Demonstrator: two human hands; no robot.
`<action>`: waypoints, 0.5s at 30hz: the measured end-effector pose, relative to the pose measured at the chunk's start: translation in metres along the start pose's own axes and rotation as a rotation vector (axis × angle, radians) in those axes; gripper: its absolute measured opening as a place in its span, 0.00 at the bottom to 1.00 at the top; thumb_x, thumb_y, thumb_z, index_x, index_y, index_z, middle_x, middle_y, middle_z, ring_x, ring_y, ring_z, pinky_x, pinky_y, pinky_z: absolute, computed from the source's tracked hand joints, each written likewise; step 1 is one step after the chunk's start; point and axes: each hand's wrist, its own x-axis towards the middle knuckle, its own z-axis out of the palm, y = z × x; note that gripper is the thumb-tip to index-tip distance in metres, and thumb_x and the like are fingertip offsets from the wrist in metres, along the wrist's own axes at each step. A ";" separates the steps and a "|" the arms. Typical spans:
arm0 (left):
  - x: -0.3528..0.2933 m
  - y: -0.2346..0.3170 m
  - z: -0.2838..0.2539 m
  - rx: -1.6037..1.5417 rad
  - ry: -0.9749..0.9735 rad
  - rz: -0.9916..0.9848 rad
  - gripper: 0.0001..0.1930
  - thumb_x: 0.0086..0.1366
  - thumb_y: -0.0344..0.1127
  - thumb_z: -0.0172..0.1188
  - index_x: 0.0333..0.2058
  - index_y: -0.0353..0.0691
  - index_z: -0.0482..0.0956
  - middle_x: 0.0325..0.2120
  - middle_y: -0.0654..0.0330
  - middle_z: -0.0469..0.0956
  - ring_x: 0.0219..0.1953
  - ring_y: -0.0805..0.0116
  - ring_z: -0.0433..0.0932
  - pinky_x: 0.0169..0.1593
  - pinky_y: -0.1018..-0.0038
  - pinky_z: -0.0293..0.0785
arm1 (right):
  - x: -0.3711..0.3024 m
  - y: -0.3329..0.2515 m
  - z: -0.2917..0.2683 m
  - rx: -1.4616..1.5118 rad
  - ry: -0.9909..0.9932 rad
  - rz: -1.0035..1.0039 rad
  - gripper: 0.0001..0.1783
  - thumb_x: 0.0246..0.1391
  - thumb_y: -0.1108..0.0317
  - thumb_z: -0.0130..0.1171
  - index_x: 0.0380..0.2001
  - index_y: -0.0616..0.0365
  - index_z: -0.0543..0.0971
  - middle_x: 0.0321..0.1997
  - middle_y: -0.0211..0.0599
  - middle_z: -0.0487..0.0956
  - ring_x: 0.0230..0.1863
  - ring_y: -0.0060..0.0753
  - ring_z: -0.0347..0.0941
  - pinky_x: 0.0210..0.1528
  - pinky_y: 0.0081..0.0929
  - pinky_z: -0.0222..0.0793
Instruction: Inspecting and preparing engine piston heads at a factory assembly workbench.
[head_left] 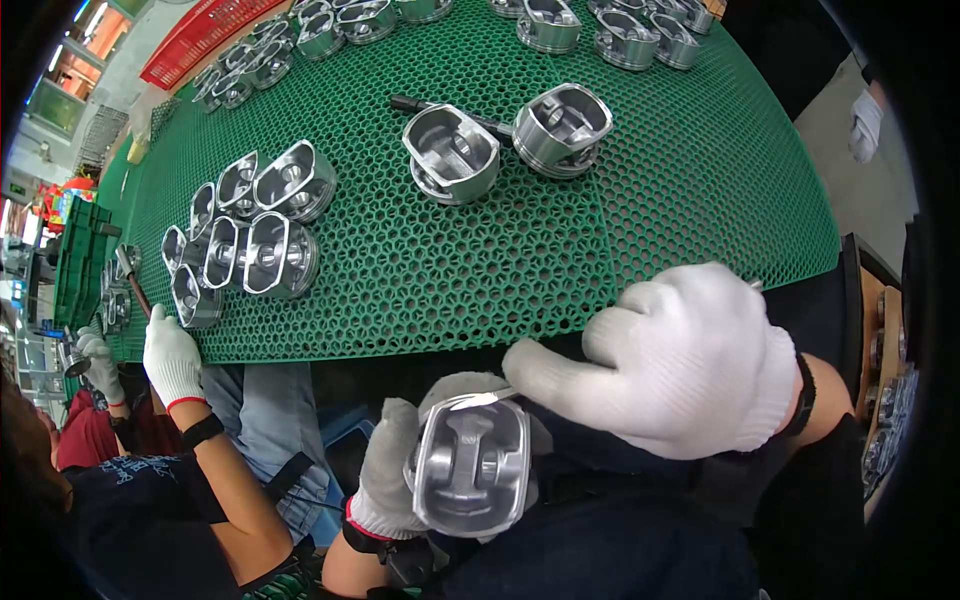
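Note:
In my lap, below the mat's near edge, a silver engine piston (473,470) lies with its hollow underside facing up. My left hand (390,475), in a white knit glove with greyed fingers, is closed around it from the left and behind. My right hand (665,365), also gloved, is closed on a slim metal scraper (482,399). The scraper's bright blade lies along the far rim of the piston; most of its handle is hidden in my fist.
Two pistons (453,155) stand on the green honeycomb mat (480,270) beside a dark rod-shaped tool (408,104). More pistons (270,235) are grouped left and along the back. A red crate (200,40) is behind. At left, a co-worker's gloved hand (170,350) holds a tool.

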 end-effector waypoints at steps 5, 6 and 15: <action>-0.003 0.006 0.013 -0.197 -0.057 0.163 0.53 0.56 0.78 0.48 0.65 0.38 0.56 0.57 0.34 0.66 0.46 0.34 0.77 0.33 0.55 0.85 | -0.007 0.012 0.021 0.729 0.077 0.311 0.18 0.48 0.74 0.61 0.45 0.50 0.82 0.23 0.36 0.78 0.23 0.36 0.77 0.25 0.28 0.74; 0.002 0.008 0.013 -0.273 0.003 0.170 0.51 0.58 0.75 0.48 0.65 0.38 0.56 0.59 0.35 0.64 0.50 0.33 0.74 0.39 0.52 0.84 | -0.016 0.020 0.035 0.788 0.092 0.310 0.20 0.49 0.76 0.59 0.48 0.56 0.81 0.29 0.39 0.82 0.29 0.34 0.80 0.32 0.27 0.75; 0.007 0.018 0.015 -0.558 -0.136 0.256 0.46 0.62 0.63 0.58 0.64 0.31 0.55 0.58 0.33 0.61 0.55 0.38 0.70 0.54 0.60 0.80 | -0.027 0.019 0.033 1.265 -0.090 1.091 0.21 0.58 0.70 0.49 0.54 0.57 0.77 0.24 0.25 0.76 0.18 0.10 0.63 0.19 0.10 0.59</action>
